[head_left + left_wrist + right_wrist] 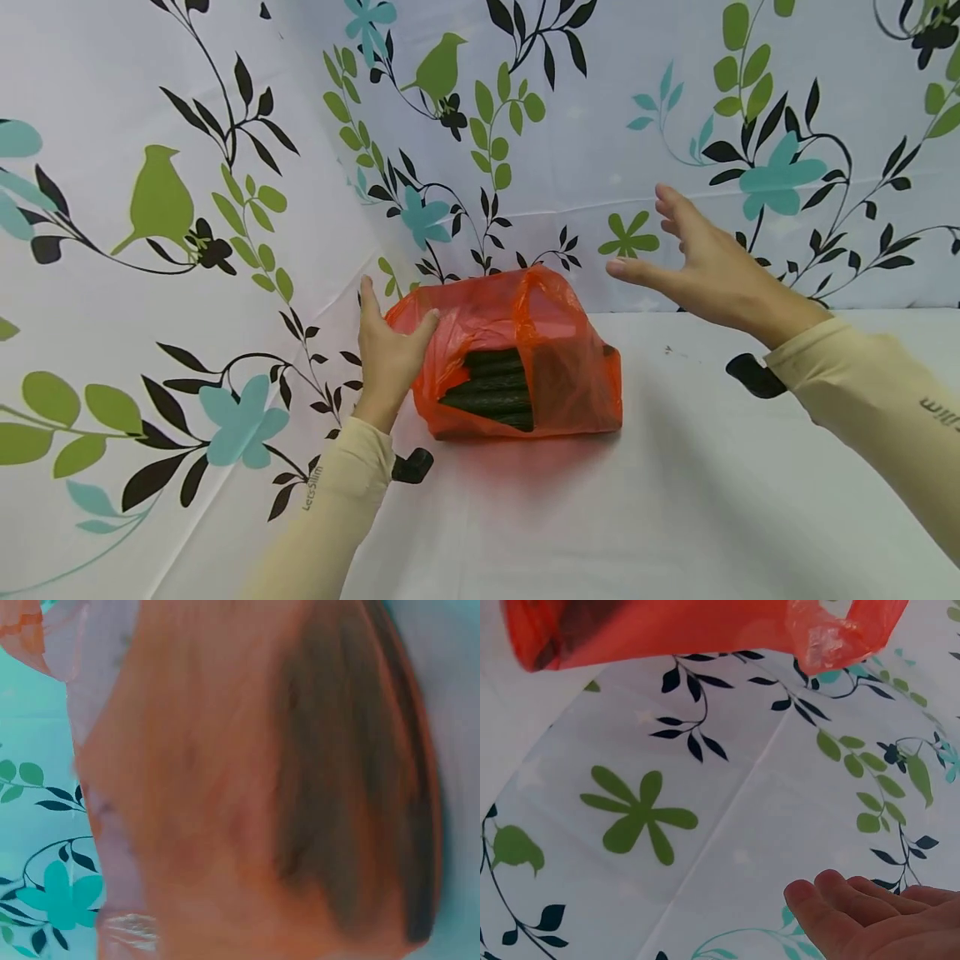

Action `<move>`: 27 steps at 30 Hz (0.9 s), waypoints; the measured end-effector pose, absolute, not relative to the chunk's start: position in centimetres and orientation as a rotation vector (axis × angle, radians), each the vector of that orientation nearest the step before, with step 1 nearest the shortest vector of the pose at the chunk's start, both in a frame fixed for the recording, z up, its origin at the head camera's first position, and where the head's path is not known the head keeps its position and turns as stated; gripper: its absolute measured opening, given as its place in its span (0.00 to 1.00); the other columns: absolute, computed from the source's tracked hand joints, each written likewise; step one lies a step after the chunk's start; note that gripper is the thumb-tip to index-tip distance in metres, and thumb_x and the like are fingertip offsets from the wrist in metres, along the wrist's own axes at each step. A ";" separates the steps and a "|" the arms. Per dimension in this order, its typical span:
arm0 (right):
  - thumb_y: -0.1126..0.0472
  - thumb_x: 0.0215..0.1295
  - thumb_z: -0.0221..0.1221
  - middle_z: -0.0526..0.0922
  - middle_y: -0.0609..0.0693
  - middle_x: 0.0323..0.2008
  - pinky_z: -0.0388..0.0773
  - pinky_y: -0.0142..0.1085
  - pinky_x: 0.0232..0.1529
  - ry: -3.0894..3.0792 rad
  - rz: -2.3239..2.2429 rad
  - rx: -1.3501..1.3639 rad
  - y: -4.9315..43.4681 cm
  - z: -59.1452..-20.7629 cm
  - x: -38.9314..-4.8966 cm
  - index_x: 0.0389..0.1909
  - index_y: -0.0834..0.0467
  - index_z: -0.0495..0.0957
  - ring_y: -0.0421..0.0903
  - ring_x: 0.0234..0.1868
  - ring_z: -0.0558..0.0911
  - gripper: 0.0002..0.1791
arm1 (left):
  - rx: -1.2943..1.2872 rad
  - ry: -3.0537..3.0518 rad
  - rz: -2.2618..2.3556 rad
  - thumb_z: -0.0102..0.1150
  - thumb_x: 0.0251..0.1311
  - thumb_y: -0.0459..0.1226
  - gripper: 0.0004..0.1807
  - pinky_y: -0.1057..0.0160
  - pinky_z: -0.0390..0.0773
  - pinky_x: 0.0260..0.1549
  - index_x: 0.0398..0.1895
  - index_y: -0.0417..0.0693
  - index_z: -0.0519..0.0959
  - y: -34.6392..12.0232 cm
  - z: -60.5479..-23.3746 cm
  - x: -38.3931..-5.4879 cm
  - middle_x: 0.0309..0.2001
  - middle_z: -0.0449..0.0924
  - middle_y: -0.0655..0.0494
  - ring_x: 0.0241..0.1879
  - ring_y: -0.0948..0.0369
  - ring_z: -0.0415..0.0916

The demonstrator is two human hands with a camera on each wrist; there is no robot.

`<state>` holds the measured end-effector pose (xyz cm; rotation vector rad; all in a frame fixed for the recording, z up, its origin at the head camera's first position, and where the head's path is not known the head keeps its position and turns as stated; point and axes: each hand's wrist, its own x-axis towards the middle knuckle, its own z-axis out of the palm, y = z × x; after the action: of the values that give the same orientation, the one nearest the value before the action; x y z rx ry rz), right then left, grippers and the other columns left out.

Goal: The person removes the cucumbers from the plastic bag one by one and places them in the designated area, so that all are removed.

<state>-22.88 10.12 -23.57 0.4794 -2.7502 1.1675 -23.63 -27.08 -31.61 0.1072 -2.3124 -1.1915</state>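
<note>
A red translucent plastic bag (pixel 566 383) rests on the white surface near the back wall. Through its torn-looking opening show several dark green, ridged cucumbers (pixel 498 392), lying side by side. My left hand (pixel 392 354) is at the bag's left side, thumb and forefinger spread; its other fingers are hidden. Close up in the left wrist view, the bag (pixel 202 787) is blurred, with dark shapes inside. Up and to the right of the bag, my right hand (pixel 705 271) hovers apart from it with fingers extended and nothing held. Its fingertips also show in the right wrist view.
A patterned cloth (pixel 555 192) with birds, leaves and flowers covers the back and left sides. The white tabletop (pixel 600 533) stretches in front of the bag and to its right. A small black wrist device (pixel 753 375) sits under each sleeve cuff.
</note>
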 end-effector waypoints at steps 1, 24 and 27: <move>0.31 0.62 0.61 0.43 0.47 0.81 0.56 0.73 0.65 -2.741 1.186 0.491 9.7 -23.5 -22.8 0.81 0.40 0.30 0.58 0.78 0.51 0.60 | 0.139 -2.260 -1.241 0.70 0.59 0.53 0.60 0.45 0.53 0.74 0.83 0.53 0.38 -27.2 -32.0 -23.4 0.81 0.43 0.56 0.78 0.54 0.45; 0.34 0.64 0.63 0.64 0.44 0.74 0.64 0.53 0.71 -2.599 1.385 0.796 -1.8 -23.6 -22.1 0.80 0.46 0.52 0.49 0.72 0.66 0.50 | 0.435 -1.766 -1.968 0.72 0.55 0.31 0.57 0.61 0.47 0.76 0.80 0.35 0.43 -27.7 -41.3 -21.5 0.79 0.46 0.42 0.78 0.54 0.44; 0.33 0.63 0.63 0.64 0.45 0.74 0.64 0.53 0.71 -2.653 1.268 0.852 -3.5 -23.6 -22.2 0.80 0.48 0.53 0.49 0.72 0.66 0.50 | 0.469 -1.752 -2.009 0.72 0.56 0.33 0.59 0.60 0.48 0.75 0.80 0.35 0.39 -27.6 -41.9 -21.4 0.80 0.44 0.41 0.78 0.52 0.43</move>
<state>-22.23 -3.49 -23.64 0.8518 -2.6529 1.2682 -21.44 -27.62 -41.86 0.4694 -1.7518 -2.0091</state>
